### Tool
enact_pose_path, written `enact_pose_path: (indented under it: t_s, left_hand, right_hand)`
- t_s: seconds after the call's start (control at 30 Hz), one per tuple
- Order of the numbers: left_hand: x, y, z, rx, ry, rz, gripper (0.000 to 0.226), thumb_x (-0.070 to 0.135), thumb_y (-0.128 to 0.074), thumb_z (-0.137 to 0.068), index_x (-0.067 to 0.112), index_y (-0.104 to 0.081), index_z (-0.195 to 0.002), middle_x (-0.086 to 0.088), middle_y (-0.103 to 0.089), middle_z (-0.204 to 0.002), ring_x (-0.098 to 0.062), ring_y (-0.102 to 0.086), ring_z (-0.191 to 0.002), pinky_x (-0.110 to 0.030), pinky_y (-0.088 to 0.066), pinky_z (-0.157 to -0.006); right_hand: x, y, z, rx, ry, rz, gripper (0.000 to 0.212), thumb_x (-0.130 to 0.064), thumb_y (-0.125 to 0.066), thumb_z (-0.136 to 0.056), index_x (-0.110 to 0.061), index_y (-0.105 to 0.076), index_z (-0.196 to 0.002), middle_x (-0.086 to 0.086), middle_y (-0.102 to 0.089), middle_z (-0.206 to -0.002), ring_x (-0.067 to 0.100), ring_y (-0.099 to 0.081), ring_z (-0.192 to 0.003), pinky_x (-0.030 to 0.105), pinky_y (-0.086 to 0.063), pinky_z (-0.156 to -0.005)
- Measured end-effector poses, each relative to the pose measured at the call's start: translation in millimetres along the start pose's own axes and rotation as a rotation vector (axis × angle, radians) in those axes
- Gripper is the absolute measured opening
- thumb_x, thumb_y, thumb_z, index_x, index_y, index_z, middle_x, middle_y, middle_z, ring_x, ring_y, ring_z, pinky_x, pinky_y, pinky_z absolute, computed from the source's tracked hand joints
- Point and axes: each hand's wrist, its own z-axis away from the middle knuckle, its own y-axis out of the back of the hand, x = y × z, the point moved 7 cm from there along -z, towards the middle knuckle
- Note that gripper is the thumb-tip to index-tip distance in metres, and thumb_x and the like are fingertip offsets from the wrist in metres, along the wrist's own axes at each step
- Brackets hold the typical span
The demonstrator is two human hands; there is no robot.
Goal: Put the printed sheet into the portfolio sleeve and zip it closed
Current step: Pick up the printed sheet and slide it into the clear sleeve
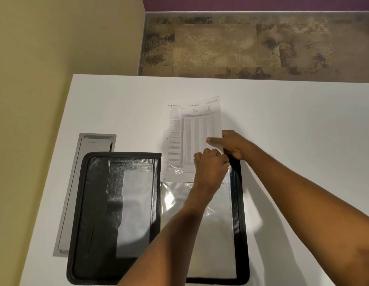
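A black zip portfolio lies open on the white table. Its right half carries a clear plastic sleeve. The printed sheet stands partway in the sleeve's top opening, its lower edge under the plastic and most of it sticking out beyond the portfolio's far edge. My left hand pinches the sleeve's top edge over the sheet. My right hand grips the sheet's right edge, thumb on top. The zipper is hidden from view.
A grey cable hatch is set into the table just left of the portfolio. The table's far edge drops to a brown carpet. A yellow wall runs along the left side.
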Motion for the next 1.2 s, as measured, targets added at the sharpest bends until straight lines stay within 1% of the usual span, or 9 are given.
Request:
enact_pose_path:
  t_s: [0.17, 0.27, 0.47, 0.6, 0.7, 0.77, 0.9, 1.1, 1.2]
  left_hand:
    - [2, 1, 0, -0.018, -0.026, -0.021, 0.022, 0.027, -0.058, -0.100, 0.028, -0.080, -0.099, 0.005, -0.071, -0.096, -0.016, -0.054, -0.099, -0.033, -0.016, -0.083]
    - [2, 3, -1, -0.030, -0.013, 0.008, 0.022, 0.027, -0.058, -0.101, 0.027, -0.081, -0.101, 0.005, -0.073, -0.097, -0.015, -0.054, -0.099, -0.032, -0.015, -0.084]
    - [1, 6, -3, -0.037, 0.021, 0.045, 0.026, 0.025, -0.055, -0.102, 0.025, -0.081, -0.104, 0.003, -0.074, -0.100, -0.018, -0.054, -0.101, -0.035, -0.022, -0.085]
    - [3, 4, -3, -0.042, 0.018, 0.059, 0.023, 0.025, -0.058, -0.101, 0.026, -0.081, -0.105, 0.004, -0.075, -0.104, -0.019, -0.055, -0.103, -0.036, -0.023, -0.087]
    - [4, 3, -3, -0.055, 0.032, 0.030, 0.023, 0.026, -0.059, -0.101, 0.026, -0.081, -0.105, 0.004, -0.075, -0.104, -0.019, -0.056, -0.104, -0.038, -0.026, -0.089]
    - [3, 2, -3, -0.058, 0.046, 0.022, 0.022, 0.026, -0.059, -0.101, 0.026, -0.081, -0.104, 0.004, -0.074, -0.100, -0.019, -0.056, -0.102, -0.039, -0.028, -0.090]
    - [3, 1, -3, -0.057, 0.058, 0.023, 0.022, 0.025, -0.059, -0.101, 0.026, -0.081, -0.102, 0.004, -0.074, -0.099, -0.019, -0.056, -0.101, -0.040, -0.030, -0.091]
    - [0, 0, -4, -0.049, 0.056, 0.037, 0.019, 0.026, -0.062, -0.099, 0.025, -0.081, -0.103, 0.003, -0.074, -0.097, -0.021, -0.056, -0.102, -0.040, -0.030, -0.090]
    - [1, 0, -3, -0.062, 0.051, 0.042, 0.019, 0.026, -0.061, -0.099, 0.025, -0.080, -0.101, 0.002, -0.072, -0.092, -0.022, -0.055, -0.102, -0.042, -0.031, -0.091]
  right_hand:
    - [-23, 23, -2, 0.165, 0.035, 0.093, 0.023, -0.024, -0.078, -0.092, -0.005, -0.073, -0.104, 0.003, -0.071, -0.099, 0.020, -0.067, -0.097, 0.034, -0.061, -0.088]
    - [-28, 28, 2, 0.144, 0.038, 0.151, 0.025, -0.013, -0.077, -0.093, -0.013, -0.066, -0.070, 0.001, -0.068, -0.076, 0.015, -0.064, -0.071, 0.021, -0.056, -0.055]
    - [-8, 21, 23, -0.005, -0.006, 0.221, 0.019, -0.003, -0.077, -0.091, -0.016, -0.071, -0.079, -0.004, -0.074, -0.068, 0.011, -0.072, -0.063, 0.026, -0.061, -0.064]
    - [-4, 16, 31, -0.105, -0.041, 0.308, 0.041, -0.005, -0.077, -0.090, -0.023, -0.073, -0.054, -0.007, -0.074, -0.063, 0.007, -0.073, -0.061, 0.019, -0.059, -0.063]
    - [-21, 19, 22, 0.004, -0.010, 0.250, 0.037, -0.016, -0.079, -0.092, -0.015, -0.059, -0.060, -0.001, -0.068, -0.063, 0.012, -0.064, -0.058, 0.030, -0.060, -0.067]
    - [-35, 23, 15, 0.117, 0.037, 0.175, 0.036, -0.017, -0.075, -0.094, -0.014, -0.053, -0.066, 0.004, -0.068, -0.077, 0.020, -0.064, -0.073, 0.033, -0.062, -0.069]
    - [-47, 24, 13, 0.185, 0.060, 0.161, 0.031, -0.002, -0.071, -0.094, -0.010, -0.054, -0.069, 0.003, -0.069, -0.079, 0.019, -0.067, -0.068, 0.021, -0.054, -0.047]
    - [-28, 22, 28, 0.010, -0.035, 0.307, 0.009, 0.003, -0.071, -0.093, 0.005, -0.064, -0.088, 0.025, -0.072, -0.101, 0.033, -0.066, -0.080, 0.049, -0.062, -0.090]
    - [-15, 20, 35, -0.086, -0.076, 0.455, 0.013, 0.002, -0.071, -0.092, 0.002, -0.062, -0.083, 0.025, -0.070, -0.094, 0.035, -0.068, -0.085, 0.051, -0.060, -0.097]
